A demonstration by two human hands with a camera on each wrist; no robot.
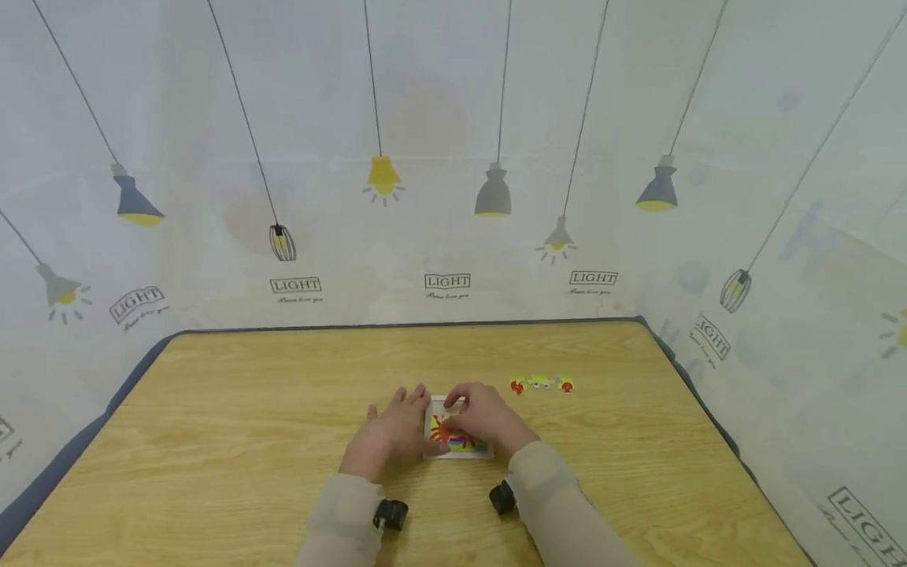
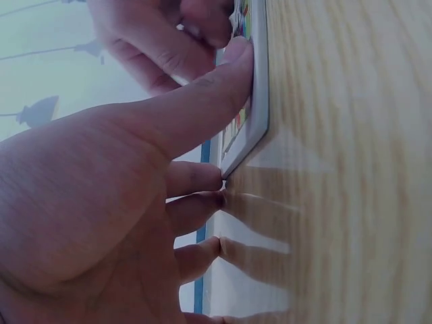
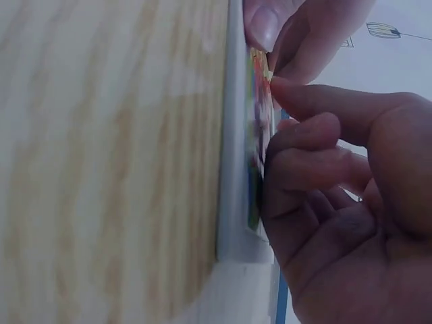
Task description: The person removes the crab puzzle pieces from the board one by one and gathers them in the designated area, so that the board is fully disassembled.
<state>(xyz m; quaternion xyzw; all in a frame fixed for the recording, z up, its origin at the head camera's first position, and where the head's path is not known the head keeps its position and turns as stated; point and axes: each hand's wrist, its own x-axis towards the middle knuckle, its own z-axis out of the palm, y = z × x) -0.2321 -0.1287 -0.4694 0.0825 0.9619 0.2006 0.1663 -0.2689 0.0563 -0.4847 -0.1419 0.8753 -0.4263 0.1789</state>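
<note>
1. Pale sleeves (image 1: 567, 504) are reaching in from the table's near side, and a black device (image 1: 390, 514) is sitting at the inner side of the left wrist, with another (image 1: 502, 498) at the right.
2. One small white-rimmed picture tray (image 1: 468, 456) is lying flat around the middle of the table (image 1: 234, 441), well apart from the far edge.
3. Its left edge is meeting the left hand (image 1: 392, 431), whose fingers are spreading wide and straight, tips on the wood; the thumb is resting over the tray's near rim.
4. From the right, the right hand (image 1: 489, 417) is bending over the tray, fingers curling and thumb reaching onto the coloured picture; whether it is pinching a piece, one cannot tell.
5. Colourful flat pieces (image 1: 536, 382) are lying in a row beyond the tray's far right corner.
6. Behind the table's far edge, a pale lamp-printed backdrop (image 1: 432, 236) is rising.
</note>
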